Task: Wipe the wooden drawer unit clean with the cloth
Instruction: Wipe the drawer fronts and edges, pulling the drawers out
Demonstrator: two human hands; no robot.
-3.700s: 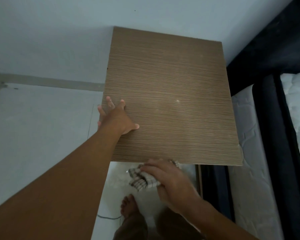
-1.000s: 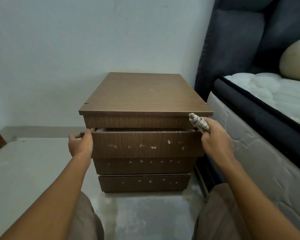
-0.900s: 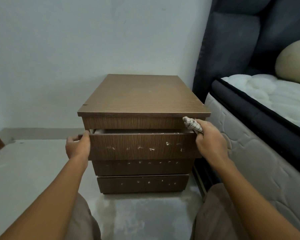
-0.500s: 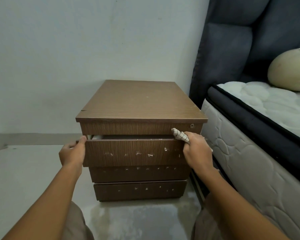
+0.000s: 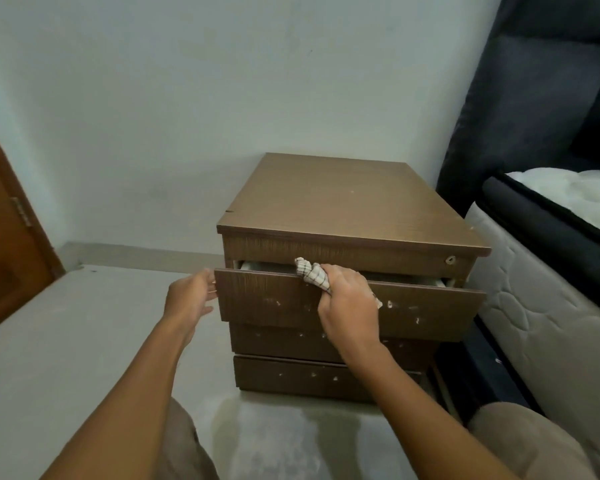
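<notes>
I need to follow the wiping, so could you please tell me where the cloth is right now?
The cloth is bunched in the right hand, resting on the top edge of the open top drawer, left of centre.

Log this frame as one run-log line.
phase: wiping top drawer edge | right hand: gripping cloth | left hand: steadying drawer's left end | drawer: ajar

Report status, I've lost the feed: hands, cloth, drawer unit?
Right hand shut on cloth, at top drawer's upper edge. Left hand on drawer's left edge, grip unclear. Drawer slightly open; white specks on all three fronts. Nothing in the way.
</notes>
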